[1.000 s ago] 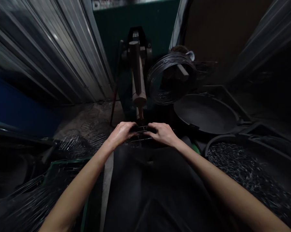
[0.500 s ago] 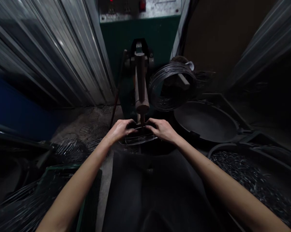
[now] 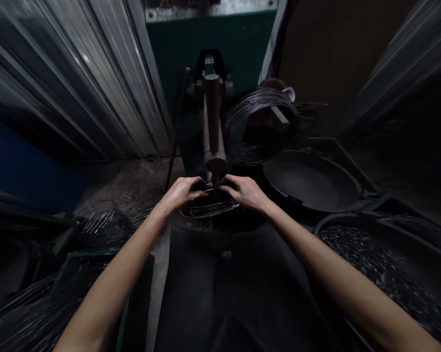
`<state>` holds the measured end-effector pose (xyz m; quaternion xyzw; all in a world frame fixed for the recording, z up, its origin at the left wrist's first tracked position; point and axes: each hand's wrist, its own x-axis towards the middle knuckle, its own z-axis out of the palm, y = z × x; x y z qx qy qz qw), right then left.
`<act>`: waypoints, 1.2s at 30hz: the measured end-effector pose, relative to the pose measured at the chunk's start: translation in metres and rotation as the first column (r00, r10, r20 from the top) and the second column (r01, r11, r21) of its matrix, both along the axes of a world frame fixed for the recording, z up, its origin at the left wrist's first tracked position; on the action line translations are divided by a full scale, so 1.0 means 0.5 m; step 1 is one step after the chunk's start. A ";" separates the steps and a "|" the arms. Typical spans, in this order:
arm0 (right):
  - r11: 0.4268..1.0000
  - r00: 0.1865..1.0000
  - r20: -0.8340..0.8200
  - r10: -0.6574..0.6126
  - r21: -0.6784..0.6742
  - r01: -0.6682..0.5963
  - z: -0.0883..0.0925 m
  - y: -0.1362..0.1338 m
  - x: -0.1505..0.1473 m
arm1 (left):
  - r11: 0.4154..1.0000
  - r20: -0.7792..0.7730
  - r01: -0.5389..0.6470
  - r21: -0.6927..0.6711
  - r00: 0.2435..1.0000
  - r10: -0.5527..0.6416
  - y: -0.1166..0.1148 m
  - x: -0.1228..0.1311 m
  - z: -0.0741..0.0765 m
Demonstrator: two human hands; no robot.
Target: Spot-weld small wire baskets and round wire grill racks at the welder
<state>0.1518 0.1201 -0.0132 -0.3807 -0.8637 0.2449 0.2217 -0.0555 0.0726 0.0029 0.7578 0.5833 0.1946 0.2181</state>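
Both my hands grip a small wire frame (image 3: pixel 209 209) made of thin metal rods. My left hand (image 3: pixel 181 192) pinches its left end and my right hand (image 3: pixel 244 191) pinches its right end, fingers curled. The frame sits under the brown arm of a green machine (image 3: pixel 213 122), right at the arm's lower tip (image 3: pixel 215 177). My forearms reach forward from the bottom corners of the view.
A coil of dark wire (image 3: pixel 260 124) hangs right of the machine arm. A round dark pan (image 3: pixel 311 181) lies at right, with a tub of short wire pieces (image 3: pixel 370 264) nearer me. Finished wire frames (image 3: pixel 106 222) pile at left beside a corrugated metal wall (image 3: pixel 77 83).
The wire frame went from flat rods between my hands to a rounded shape pushed up under the arm's tip. My hands moved slightly forward; the view shifted a little.
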 end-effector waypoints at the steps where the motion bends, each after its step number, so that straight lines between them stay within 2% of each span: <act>1: 1.000 1.000 -0.020 0.009 -0.005 -0.010 0.001 0.001 0.001 | 1.000 0.008 -0.006 -0.010 1.000 0.006 0.000 0.000 0.000; 4: 1.000 0.992 -0.124 0.010 0.018 -0.008 0.001 0.012 0.024 | 1.000 0.046 0.004 -0.016 0.999 -0.003 0.002 0.001 0.001; 7: 0.986 0.969 -0.215 -0.120 0.084 0.141 -0.013 0.029 0.082 | 0.999 0.042 0.032 0.019 0.999 -0.032 0.001 0.001 0.004; 9: 0.974 0.968 -0.175 -0.181 0.107 0.202 -0.033 0.038 0.125 | 0.999 0.021 0.033 0.033 0.999 -0.034 -0.002 0.000 0.003; 11: 0.978 0.980 -0.100 -0.170 0.103 0.180 -0.054 0.043 0.157 | 0.999 0.035 0.039 0.034 0.999 -0.040 -0.009 -0.003 -0.002; 14: 0.991 0.994 -0.058 -0.093 0.096 0.098 -0.073 0.038 0.172 | 0.999 0.078 0.033 0.014 0.996 -0.034 -0.028 -0.009 -0.023; 18: 0.991 0.999 0.006 0.034 0.128 -0.034 -0.064 0.006 0.161 | 0.999 0.128 0.005 -0.047 0.992 0.001 -0.072 -0.018 -0.060; 21: 0.983 1.000 0.012 0.023 0.180 -0.025 -0.053 -0.024 0.158 | 0.995 0.183 -0.031 -0.093 0.982 0.048 -0.100 -0.025 -0.081; 24: 0.978 0.995 0.081 0.054 0.198 -0.069 -0.049 -0.045 0.158 | 0.992 0.221 -0.064 -0.112 0.971 0.087 -0.113 -0.036 -0.090; 28: 0.972 0.983 0.171 0.060 0.213 -0.096 -0.044 -0.059 0.143 | 0.994 0.134 -0.052 -0.097 0.989 0.065 -0.115 -0.041 -0.074; 31: 0.960 0.973 0.229 0.008 0.271 -0.071 -0.037 -0.067 0.116 | 0.991 -0.013 -0.096 0.098 0.995 0.097 -0.112 -0.017 -0.044; 33: 0.951 0.962 0.272 -0.030 0.304 -0.057 -0.033 -0.072 0.093 | 0.977 -0.107 -0.051 0.206 0.991 0.075 -0.105 0.011 -0.026; 36: 0.942 0.950 0.307 -0.057 0.331 -0.050 -0.025 -0.075 0.061 | 0.983 -0.216 0.035 0.179 0.976 0.005 -0.082 0.042 -0.012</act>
